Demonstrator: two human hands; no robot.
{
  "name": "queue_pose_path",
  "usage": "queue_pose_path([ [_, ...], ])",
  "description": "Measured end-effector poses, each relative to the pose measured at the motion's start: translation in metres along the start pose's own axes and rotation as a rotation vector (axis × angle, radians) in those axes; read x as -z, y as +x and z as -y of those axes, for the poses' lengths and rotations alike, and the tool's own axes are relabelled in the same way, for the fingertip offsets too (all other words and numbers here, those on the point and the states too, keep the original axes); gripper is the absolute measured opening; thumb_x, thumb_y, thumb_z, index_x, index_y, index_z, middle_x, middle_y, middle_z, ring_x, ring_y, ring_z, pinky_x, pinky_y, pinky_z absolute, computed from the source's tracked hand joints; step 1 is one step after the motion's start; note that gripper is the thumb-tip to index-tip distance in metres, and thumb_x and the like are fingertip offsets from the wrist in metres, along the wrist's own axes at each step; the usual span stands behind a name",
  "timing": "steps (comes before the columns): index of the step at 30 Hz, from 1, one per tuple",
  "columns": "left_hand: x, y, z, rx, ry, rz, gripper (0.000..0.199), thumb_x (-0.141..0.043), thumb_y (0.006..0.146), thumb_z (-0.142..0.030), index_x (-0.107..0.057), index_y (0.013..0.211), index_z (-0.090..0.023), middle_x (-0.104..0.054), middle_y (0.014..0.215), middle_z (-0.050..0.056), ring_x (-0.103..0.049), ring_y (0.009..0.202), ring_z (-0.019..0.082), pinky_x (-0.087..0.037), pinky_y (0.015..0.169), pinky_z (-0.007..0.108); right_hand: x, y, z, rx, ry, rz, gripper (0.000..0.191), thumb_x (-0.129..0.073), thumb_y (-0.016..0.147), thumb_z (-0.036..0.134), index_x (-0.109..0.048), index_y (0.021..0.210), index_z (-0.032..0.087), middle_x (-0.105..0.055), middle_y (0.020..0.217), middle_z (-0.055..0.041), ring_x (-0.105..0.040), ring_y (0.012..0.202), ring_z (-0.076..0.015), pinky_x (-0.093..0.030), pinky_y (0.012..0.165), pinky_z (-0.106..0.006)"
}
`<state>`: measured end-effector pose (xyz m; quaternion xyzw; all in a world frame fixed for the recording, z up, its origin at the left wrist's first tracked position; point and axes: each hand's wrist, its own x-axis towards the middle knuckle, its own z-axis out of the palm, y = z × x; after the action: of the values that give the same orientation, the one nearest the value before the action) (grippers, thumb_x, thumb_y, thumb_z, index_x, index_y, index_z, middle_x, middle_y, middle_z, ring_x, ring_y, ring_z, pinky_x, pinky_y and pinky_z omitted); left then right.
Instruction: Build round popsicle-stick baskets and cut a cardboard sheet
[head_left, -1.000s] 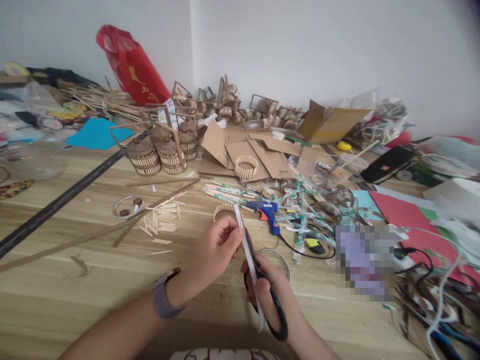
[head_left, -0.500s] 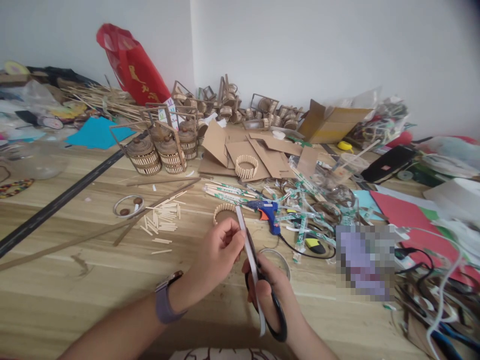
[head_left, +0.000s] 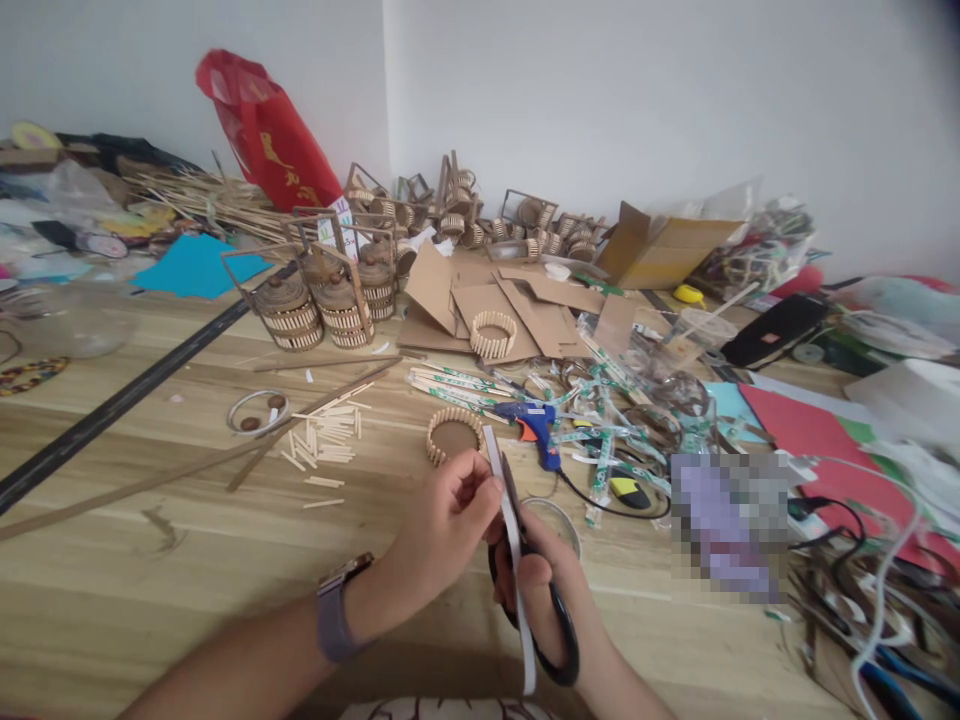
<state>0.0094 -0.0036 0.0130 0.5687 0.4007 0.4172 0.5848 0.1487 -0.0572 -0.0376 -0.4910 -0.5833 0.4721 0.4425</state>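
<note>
My left hand (head_left: 463, 500) pinches a narrow white strip (head_left: 525, 640) near its upper end. The strip runs down toward me, across the scissors. In my right hand (head_left: 559, 580) are black-handled scissors (head_left: 571, 640), their blades pointing up and away beside the strip. Just beyond my left hand lies a ring of short wooden sticks (head_left: 455, 416) around a brown base. A pale round hoop (head_left: 564, 520) rests behind my right hand, partly hidden by it. Loose short sticks (head_left: 330, 435) are scattered to the left.
A blue glue gun (head_left: 536, 420) with its cord lies ahead to the right, among green-and-white wrappers (head_left: 604, 440). Cardboard pieces (head_left: 480, 285) hold another stick ring (head_left: 493, 335). Small lidded baskets (head_left: 285, 310) stand at left. Long brown strips (head_left: 187, 465) cross the table.
My left hand and the strip have shifted slightly right and toward me, showing more of the stick ring. The scissors stay in my right hand.
</note>
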Motion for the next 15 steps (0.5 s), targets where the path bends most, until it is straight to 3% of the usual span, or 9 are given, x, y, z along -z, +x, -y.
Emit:
queue_pose_path([
  [15,-0.004,-0.002,0.014,-0.017,-0.018,0.027,0.025,-0.049,0.09,-0.038,-0.044,0.072,-0.021,-0.039,0.057,-0.007,-0.038,0.051,0.009,-0.034,0.05,0.022,-0.002,0.001,0.0,0.009,-0.01,-0.019,0.075,-0.032,0.077,0.089,-0.057,0.087,0.019,-0.045,0.053,0.0037,-0.042,0.042,-0.0112,-0.036,0.036,-0.021],
])
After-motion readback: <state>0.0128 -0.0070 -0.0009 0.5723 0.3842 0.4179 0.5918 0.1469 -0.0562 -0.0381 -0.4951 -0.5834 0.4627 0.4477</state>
